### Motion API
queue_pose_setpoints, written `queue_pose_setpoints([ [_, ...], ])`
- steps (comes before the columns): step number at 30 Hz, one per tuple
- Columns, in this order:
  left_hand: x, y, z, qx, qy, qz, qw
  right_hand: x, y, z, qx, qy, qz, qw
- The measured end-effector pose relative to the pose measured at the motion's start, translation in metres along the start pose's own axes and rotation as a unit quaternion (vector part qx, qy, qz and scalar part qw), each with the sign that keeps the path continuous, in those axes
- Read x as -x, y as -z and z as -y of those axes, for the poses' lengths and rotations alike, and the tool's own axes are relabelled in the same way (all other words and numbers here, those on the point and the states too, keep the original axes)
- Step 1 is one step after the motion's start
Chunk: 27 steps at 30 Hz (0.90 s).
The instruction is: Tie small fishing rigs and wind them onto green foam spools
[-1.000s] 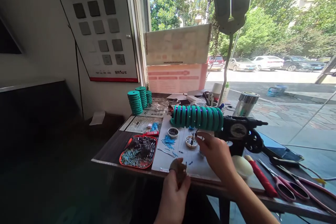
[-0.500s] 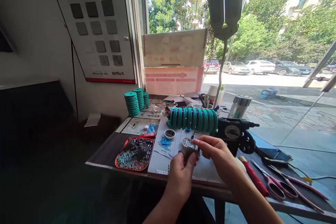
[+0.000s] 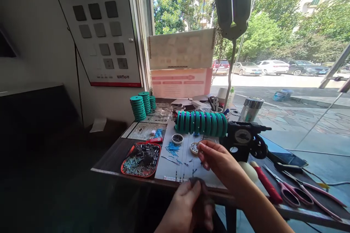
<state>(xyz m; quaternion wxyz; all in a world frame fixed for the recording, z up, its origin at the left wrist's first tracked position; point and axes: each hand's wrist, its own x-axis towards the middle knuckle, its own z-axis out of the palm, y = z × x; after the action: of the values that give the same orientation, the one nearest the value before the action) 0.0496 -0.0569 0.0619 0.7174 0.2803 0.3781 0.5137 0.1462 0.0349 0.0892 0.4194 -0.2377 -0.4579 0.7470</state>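
Note:
My right hand (image 3: pixel 220 160) is over the white sheet, its thumb and forefinger pinched together at the edge of a small dish of whitish bits (image 3: pixel 194 148). Whatever lies between those fingertips is too small to make out. Lower down, in front of the table edge, my left hand (image 3: pixel 187 204) is curled closed. Something dark grey (image 3: pixel 197 181) shows by its thumb and forefinger; its kind is unclear, and the fingers are partly blurred. Behind the dish, a row of green rings (image 3: pixel 201 123) sits on a black hand-wheel device (image 3: pixel 242 138).
Left of the sheet stands a red-rimmed tray (image 3: pixel 158 160) of small metal parts. Blue slivers (image 3: pixel 172 149) and a dish of dark bits (image 3: pixel 177 139) lie nearby. Stacked green spools (image 3: pixel 138 108) stand behind. Scissors (image 3: pixel 288 193), pliers (image 3: pixel 319 200) and a red-handled brush (image 3: pixel 266 185) are at right.
My left hand has dropped down toward me, away from the right hand and the dish. My right hand has shifted slightly left and down, its fingertips now against the dish of whitish bits.

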Motion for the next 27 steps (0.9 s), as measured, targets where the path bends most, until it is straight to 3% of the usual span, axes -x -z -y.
queue_pose_setpoints([
  [3,0.011,0.009,0.009,-0.003,0.052,-0.015,0.999,0.0,0.003,0.001,0.013,-0.001,-0.005,1.0],
  [7,0.024,0.015,0.015,-0.014,0.063,-0.055,0.996,0.0,0.005,0.0,0.019,-0.007,-0.01,1.0],
  [20,0.027,0.029,0.037,0.034,0.067,-0.06,0.995,-0.002,0.006,-0.001,0.021,-0.011,-0.018,1.0],
  [24,0.028,0.027,0.032,0.036,0.059,-0.052,0.996,-0.001,0.005,0.001,0.024,-0.014,-0.026,0.999],
  [27,0.026,0.022,0.015,-0.064,0.025,0.0,0.998,-0.003,0.005,0.004,0.053,-0.001,-0.032,0.998],
])
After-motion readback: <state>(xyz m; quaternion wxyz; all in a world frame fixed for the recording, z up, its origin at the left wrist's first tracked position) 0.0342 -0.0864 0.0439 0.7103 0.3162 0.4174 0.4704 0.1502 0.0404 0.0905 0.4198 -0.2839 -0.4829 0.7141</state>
